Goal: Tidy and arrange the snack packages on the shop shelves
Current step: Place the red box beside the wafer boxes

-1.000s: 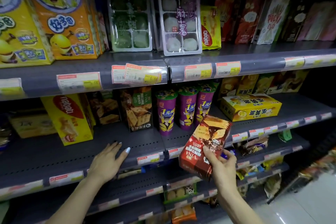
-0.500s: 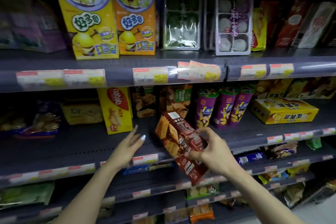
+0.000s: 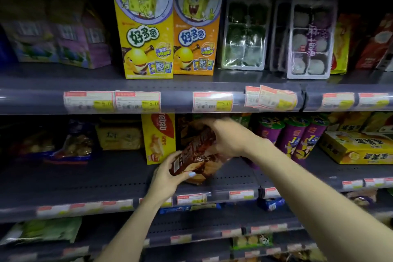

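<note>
Head view of dim shop shelving. The landmark is the red-brown snack box (image 3: 192,156), held tilted over the middle shelf (image 3: 106,178), its lower end close to the shelf deck. The left hand (image 3: 168,176) grips the box's lower end, thumb across the face and fingers curled beneath. The right hand (image 3: 225,138) is motion-blurred at the box's upper end; its fingers appear wrapped over that end, but the exact grip is hard to make out. The box's print is smeared and unreadable, and what stands directly behind it is largely hidden.

Just left of the box stands a yellow wafer box (image 3: 158,137), its top cut off by the shelf edge above. To the box's right stand purple snack tubes (image 3: 295,136), partly covered by the right forearm, and farther right lies a flat yellow carton (image 3: 359,149). Well to the box's left, dark bagged snacks (image 3: 68,149) are blurred.

On the shelf above the box, two cartoon-printed cartons (image 3: 168,32) stand upright; right of them are clear compartment trays (image 3: 276,36), one holding dark green round pieces, another pale ones. House-shaped purple boxes (image 3: 57,36) sit in shadow at the far left of that shelf.

Price labels (image 3: 136,102) line the shelf fronts, one cluster hanging askew. Below the box, lower shelves hold packets too dim to identify.
</note>
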Demonstrator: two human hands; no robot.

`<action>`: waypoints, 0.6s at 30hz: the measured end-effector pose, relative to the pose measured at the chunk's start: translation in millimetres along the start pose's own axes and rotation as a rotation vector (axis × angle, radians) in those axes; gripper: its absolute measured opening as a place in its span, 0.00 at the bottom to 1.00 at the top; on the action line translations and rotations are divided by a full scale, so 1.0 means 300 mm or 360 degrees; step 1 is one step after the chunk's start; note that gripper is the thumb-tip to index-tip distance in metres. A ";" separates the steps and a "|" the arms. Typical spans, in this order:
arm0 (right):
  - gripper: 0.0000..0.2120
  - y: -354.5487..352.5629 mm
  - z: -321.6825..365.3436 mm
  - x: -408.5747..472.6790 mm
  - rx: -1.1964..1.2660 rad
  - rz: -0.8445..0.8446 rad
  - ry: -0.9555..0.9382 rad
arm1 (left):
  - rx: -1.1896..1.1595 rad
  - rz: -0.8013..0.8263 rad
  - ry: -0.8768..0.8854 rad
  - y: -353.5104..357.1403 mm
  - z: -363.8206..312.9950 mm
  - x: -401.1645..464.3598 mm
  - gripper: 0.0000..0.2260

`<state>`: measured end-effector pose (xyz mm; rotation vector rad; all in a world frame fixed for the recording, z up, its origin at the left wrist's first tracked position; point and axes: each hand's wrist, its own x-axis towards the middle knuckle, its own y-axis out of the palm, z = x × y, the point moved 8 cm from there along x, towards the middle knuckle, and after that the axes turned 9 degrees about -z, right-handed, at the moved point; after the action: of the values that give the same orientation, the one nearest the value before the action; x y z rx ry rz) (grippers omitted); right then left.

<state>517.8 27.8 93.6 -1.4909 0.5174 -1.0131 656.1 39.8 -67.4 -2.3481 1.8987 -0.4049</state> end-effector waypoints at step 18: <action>0.47 0.384 -0.045 -0.221 0.1317 -0.0901 0.1301 | 0.1179 0.0283 0.0150 0.036 0.105 -0.039 0.37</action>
<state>498.6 49.9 -36.8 -0.4226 0.1578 -1.9982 652.0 45.8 -101.9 -1.6853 1.5840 -1.0044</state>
